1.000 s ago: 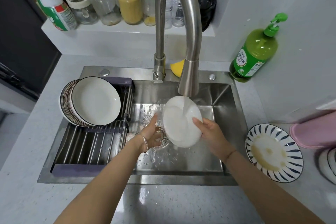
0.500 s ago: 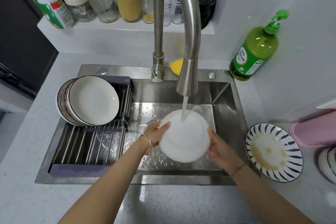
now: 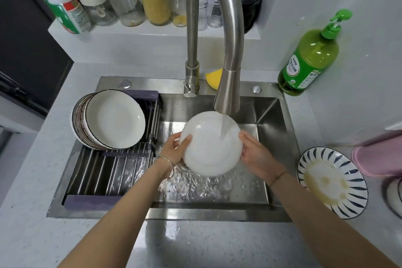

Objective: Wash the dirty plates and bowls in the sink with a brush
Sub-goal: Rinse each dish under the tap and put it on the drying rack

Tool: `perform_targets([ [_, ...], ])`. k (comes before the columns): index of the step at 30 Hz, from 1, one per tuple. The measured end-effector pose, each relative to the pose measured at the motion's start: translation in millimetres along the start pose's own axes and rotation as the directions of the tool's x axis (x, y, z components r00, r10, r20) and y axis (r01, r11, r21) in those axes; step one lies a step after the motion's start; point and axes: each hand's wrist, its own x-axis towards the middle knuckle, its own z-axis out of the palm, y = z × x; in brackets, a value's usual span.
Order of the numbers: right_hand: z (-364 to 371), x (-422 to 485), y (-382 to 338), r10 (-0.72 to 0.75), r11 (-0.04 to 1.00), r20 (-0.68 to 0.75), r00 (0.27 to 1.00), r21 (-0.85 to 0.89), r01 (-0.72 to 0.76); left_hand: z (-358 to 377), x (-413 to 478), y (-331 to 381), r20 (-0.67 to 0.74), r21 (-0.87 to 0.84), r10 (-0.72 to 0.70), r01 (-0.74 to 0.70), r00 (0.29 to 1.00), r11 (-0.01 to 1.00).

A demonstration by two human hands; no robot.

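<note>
White glossy bowl (image 3: 208, 148) gripped by left hand (image 3: 174, 150) and right hand (image 3: 256, 154), rinsing under curved steel tap (image 3: 228, 93). Next, probably: steel-rod drying rack (image 3: 104, 172), left.

The pale counter (image 3: 32, 180) carries a stained striped plate (image 3: 331, 183); a green pump bottle (image 3: 309, 61) stands farther back.
</note>
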Motion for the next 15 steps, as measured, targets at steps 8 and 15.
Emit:
perform_targets([
  [8,16.0,0.7,-2.9,0.028,0.997,-0.005,1.0,-0.078,-0.028,-4.7,-9.0,-14.1,0.048,0.057,-0.141,0.139,0.989,0.989],
  [15,-33.8,-25.6,5.1,0.088,0.981,-0.111,0.99,-0.165,-0.105,29.2,-26.6,-16.0,0.154,0.09,-0.105,0.092,0.982,0.992],
])
